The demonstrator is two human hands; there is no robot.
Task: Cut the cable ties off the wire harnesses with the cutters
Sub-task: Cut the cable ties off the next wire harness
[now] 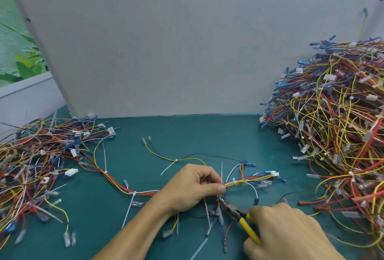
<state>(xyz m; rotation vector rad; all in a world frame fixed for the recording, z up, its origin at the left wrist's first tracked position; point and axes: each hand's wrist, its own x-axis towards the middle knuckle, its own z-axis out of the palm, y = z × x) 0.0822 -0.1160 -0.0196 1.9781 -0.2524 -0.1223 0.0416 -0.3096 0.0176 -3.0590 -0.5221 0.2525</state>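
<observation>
A wire harness (247,181) of red, yellow and white wires lies across the green mat in front of me, bound by white cable ties (234,181). My left hand (191,189) pinches the bundle between thumb and fingers near its middle. My right hand (288,232) grips the yellow handles of the cutters (234,211), whose dark jaws point up-left to the bundle just below my left thumb. Whether the jaws touch a tie is not clear. Another tie (134,193) wraps the harness further left.
A big heap of tangled harnesses (336,118) fills the right side. A lower, flatter heap (35,160) covers the left. Loose ties and wire ends (168,168) lie on the green mat (187,135). A white wall panel (166,41) stands behind.
</observation>
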